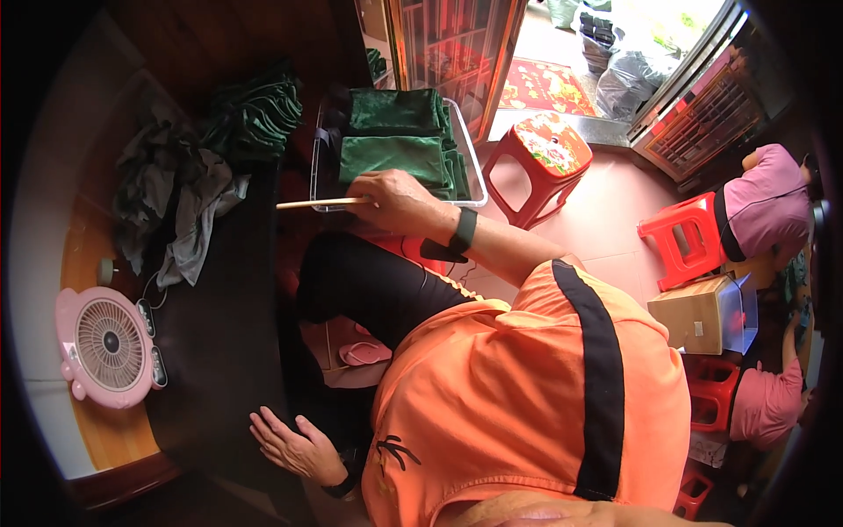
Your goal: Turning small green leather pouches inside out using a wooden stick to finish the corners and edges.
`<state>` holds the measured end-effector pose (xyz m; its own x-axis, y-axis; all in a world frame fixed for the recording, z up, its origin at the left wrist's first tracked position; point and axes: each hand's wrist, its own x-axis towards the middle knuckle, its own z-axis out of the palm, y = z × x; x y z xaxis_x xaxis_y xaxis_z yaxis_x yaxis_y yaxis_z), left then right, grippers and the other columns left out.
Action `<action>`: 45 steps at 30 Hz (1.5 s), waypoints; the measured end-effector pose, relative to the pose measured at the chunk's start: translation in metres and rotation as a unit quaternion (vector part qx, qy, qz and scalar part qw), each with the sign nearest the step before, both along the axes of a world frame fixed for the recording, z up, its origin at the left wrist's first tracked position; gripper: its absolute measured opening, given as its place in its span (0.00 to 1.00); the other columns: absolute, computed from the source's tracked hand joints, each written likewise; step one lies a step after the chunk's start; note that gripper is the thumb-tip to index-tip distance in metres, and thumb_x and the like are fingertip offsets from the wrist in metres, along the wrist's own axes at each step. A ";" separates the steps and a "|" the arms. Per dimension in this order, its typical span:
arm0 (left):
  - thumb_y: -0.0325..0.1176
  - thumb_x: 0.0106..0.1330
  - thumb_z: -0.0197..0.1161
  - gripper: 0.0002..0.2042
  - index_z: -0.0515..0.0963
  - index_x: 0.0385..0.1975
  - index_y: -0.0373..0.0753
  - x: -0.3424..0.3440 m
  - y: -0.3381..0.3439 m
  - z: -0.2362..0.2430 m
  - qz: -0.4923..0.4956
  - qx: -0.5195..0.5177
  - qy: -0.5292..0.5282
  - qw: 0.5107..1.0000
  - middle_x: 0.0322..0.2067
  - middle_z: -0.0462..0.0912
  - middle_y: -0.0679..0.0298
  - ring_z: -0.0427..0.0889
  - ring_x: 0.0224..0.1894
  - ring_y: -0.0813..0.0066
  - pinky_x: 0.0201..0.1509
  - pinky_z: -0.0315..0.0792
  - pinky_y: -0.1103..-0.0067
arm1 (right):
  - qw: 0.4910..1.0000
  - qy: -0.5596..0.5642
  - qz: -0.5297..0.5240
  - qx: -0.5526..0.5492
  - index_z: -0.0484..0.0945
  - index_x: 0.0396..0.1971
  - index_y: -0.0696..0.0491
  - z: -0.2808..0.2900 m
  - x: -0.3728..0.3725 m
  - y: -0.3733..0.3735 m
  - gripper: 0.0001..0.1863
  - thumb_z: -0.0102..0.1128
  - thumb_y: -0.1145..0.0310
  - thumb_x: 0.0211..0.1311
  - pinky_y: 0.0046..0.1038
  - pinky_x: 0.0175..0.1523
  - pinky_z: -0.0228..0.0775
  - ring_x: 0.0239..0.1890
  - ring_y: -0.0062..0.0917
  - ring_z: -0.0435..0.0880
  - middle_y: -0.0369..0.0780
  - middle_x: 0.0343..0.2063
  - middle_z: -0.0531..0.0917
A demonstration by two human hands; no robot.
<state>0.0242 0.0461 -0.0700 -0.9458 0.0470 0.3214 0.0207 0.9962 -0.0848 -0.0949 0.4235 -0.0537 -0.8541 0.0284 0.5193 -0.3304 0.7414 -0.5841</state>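
At upper centre of the head view, our right hand (397, 202) pinches a thin wooden stick (318, 203), which points left across the near rim of a clear plastic tray (475, 167). Folded green cloth pieces (395, 136) fill that tray. We judge these to be the finished lot. At upper left, a loose heap of green cloth (255, 114) and a crumpled grey-green pile (171, 198) lie on the dark tabletop (219, 334); we judge these still to be handled. At lower left, our left hand (294, 446) rests flat on the table edge, fingers spread, holding nothing. A pink desk fan (110, 345) sits at far left. A red stool (540, 158) stands right of the tray.
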 end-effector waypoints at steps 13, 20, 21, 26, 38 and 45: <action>0.38 0.60 0.51 0.27 0.61 0.61 0.41 -0.005 0.001 -0.001 -0.004 0.001 -0.013 1.000 0.63 0.59 0.58 0.58 0.64 0.58 0.64 0.53 0.58 | 0.999 -0.037 0.018 -0.002 0.77 0.26 0.53 -0.005 -0.004 -0.021 0.07 0.57 0.65 0.49 0.36 0.31 0.70 0.27 0.38 0.79 0.40 0.24 0.78; 0.38 0.61 0.51 0.26 0.61 0.61 0.41 0.001 -0.003 0.005 0.011 0.003 -0.007 1.000 0.63 0.59 0.57 0.59 0.64 0.57 0.63 0.54 0.58 | 0.998 -0.015 0.065 -0.022 0.76 0.25 0.54 -0.006 -0.025 -0.037 0.06 0.59 0.67 0.50 0.32 0.29 0.68 0.24 0.34 0.77 0.40 0.21 0.77; 0.39 0.60 0.51 0.26 0.62 0.60 0.41 0.001 -0.003 0.005 0.002 0.013 -0.003 1.000 0.63 0.59 0.57 0.58 0.64 0.56 0.62 0.54 0.57 | 0.996 0.002 0.087 -0.035 0.76 0.26 0.55 -0.006 -0.031 -0.043 0.07 0.60 0.68 0.52 0.29 0.27 0.66 0.21 0.30 0.76 0.39 0.21 0.77; 0.36 0.58 0.54 0.28 0.61 0.60 0.41 -0.009 0.006 0.007 -0.016 0.046 -0.011 0.999 0.62 0.60 0.57 0.58 0.64 0.57 0.63 0.52 0.59 | 0.879 -0.190 0.181 -0.399 0.76 0.35 0.60 0.037 -0.054 -0.065 0.10 0.56 0.69 0.61 0.15 0.31 0.68 0.24 0.14 0.76 0.36 0.27 0.81; 0.36 0.55 0.57 0.31 0.59 0.61 0.41 -0.002 -0.001 0.011 0.006 0.079 -0.023 0.997 0.63 0.58 0.56 0.55 0.65 0.56 0.64 0.50 0.56 | 0.959 -0.114 0.200 -0.169 0.79 0.35 0.57 0.033 -0.228 -0.168 0.16 0.62 0.61 0.50 0.22 0.32 0.71 0.24 0.22 0.80 0.38 0.21 0.81; 0.40 0.54 0.57 0.33 0.58 0.62 0.40 -0.007 0.000 0.015 -0.029 0.098 -0.033 0.994 0.62 0.57 0.51 0.54 0.65 0.50 0.63 0.49 0.51 | 0.988 -0.086 0.115 0.051 0.80 0.35 0.53 -0.004 -0.295 -0.201 0.16 0.56 0.60 0.48 0.37 0.38 0.73 0.33 0.39 0.81 0.44 0.29 0.82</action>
